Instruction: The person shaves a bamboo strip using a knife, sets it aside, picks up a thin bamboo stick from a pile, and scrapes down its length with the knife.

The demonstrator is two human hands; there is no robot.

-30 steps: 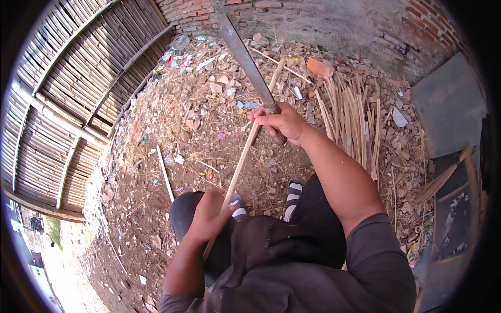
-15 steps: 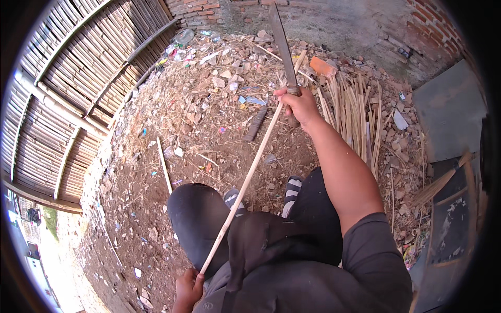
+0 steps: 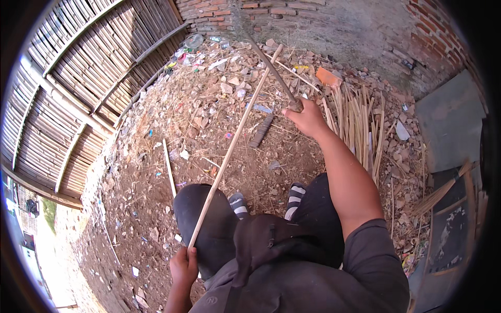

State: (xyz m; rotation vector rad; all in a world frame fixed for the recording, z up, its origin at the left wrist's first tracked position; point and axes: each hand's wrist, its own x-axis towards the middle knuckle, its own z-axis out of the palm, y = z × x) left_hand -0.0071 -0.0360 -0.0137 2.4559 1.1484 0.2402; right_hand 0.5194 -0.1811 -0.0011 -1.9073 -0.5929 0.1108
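My left hand, low beside my left knee, is closed round the near end of a long pale bamboo stick. The stick slants up and away over my knee, its far end above the rubble. My right hand grips the handle of a machete, which points up and to the left and shows nearly edge-on. In this view the blade crosses the stick near its far end; whether they touch, I cannot tell. My right fingers no longer meet the stick. Below the blade, a dark ridged cylinder lies on the ground.
A bundle of pale split sticks lies to the right, with an orange brick piece at its far end. A shorter stick lies left of my knee. Beyond stand a brick wall and a bamboo fence.
My right hand has let the stick go and moved slightly right and down, turning the machete leftward. My left hand has raised the stick's near end, and its far end has swung left.
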